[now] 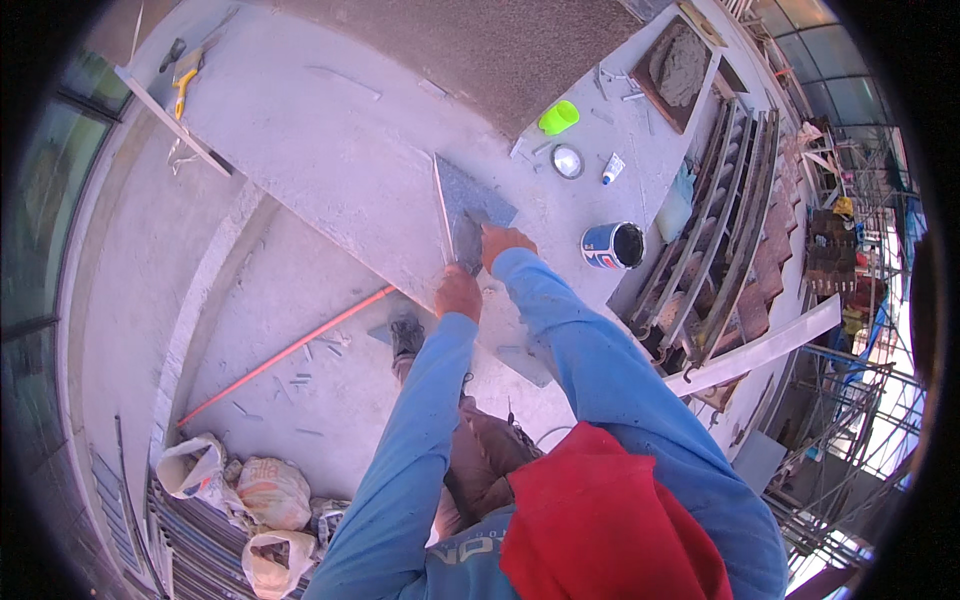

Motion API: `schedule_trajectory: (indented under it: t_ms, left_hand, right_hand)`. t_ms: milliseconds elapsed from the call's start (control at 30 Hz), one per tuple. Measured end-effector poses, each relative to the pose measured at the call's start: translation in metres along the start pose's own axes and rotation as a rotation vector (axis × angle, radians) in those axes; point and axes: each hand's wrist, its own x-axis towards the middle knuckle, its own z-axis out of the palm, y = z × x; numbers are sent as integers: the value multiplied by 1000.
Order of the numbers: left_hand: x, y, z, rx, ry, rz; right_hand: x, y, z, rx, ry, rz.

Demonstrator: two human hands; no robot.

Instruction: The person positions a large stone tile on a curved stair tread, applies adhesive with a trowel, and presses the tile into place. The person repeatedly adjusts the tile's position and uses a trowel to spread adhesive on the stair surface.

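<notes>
Both hands work close together at the middle of the picture; left hand (457, 293) is curled shut around the lower end of a thin pale rod (443, 212), which runs up and away from it along the left edge of a small grey stone tile (478, 200); right hand (503, 243) presses on the near part of that tile, fingers bent over something dark and flat, though whether it grips a tool cannot be told; tile lies on a big pale slab (330, 160) that slants across the floor; blue sleeves come in from the lower edge, a red cloth (600, 520) over the right shoulder; one shoe (406, 335) stands just left of the left hand, beside a long orange-red rod (290, 352) on the concrete floor; right of the hands, well apart, a blue and white paint tin (612, 246), open; farther up, a lime-green cup (559, 117), a round lid (567, 161) and a small white tube (612, 168); filled sacks (270, 495) sit at lower left.
</notes>
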Motion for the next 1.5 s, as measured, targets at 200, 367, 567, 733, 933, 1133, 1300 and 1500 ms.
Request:
schedule_trajectory:
  t_ms: [200, 367, 567, 733, 933, 1133, 1300, 1500]
  left_hand:
    - [8, 0, 0, -30, -138, -45]
    - [6, -2, 2, -19, -82, 12]
    - [13, 2, 8, -8, -135, -25]
    - [11, -6, 17, 60, -80, 70]
    - [8, 1, 3, 40, -155, -17]
    - [7, -1, -3, -39, -118, -9]
    - [8, -3, 8, -95, -63, -41]
    - [6, 1, -4, -46, -62, -32]
  right_hand:
    - [-9, 3, -2, -14, -20, 1]
    - [-11, 12, 1, -62, -13, -51]
    - [-11, 23, -3, -68, -61, -14]
    - [-11, 16, 7, -57, 75, -55]
    - [-4, 7, 2, -103, -73, -13]
    - [7, 2, -6, -119, -113, -40]
    - [11, -4, -9, 2, -9, -9]
    - [-2, 6, -27, -93, -3, -5]
